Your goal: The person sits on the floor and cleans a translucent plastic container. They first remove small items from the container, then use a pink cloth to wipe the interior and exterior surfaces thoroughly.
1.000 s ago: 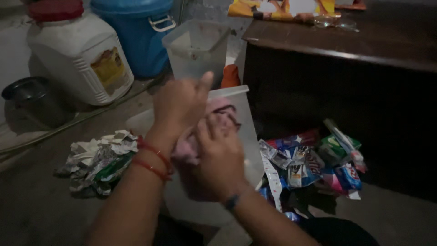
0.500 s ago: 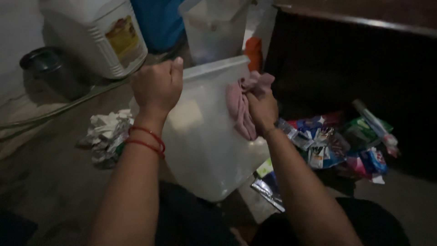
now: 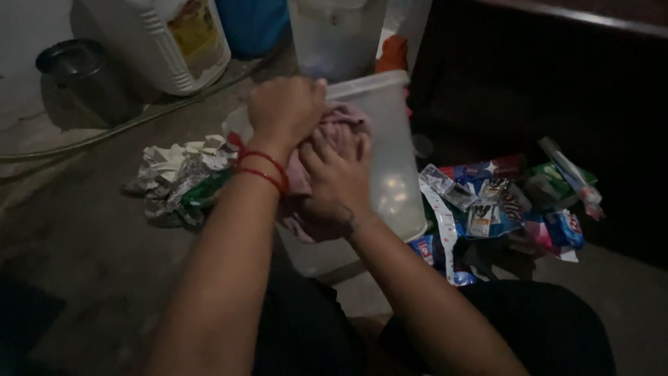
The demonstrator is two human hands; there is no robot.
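Together, left hand (image 3: 287,111) gripping plastic tub (image 3: 390,153) rim, right hand (image 3: 337,177) clutching pink cloth (image 3: 341,125).

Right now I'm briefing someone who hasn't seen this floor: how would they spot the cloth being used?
Find the big translucent plastic tub tipped on the floor between two litter piles. Both hands, left hand and right hand, meet at its open mouth. The crumpled pink cloth is bunched under them, the only soft pink fabric, unlike the shiny coloured wrappers alongside.

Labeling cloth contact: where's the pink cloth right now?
Head view, centre: the pink cloth is bunched under both hands, at the rim of the translucent plastic container, left of the wrapper pile.
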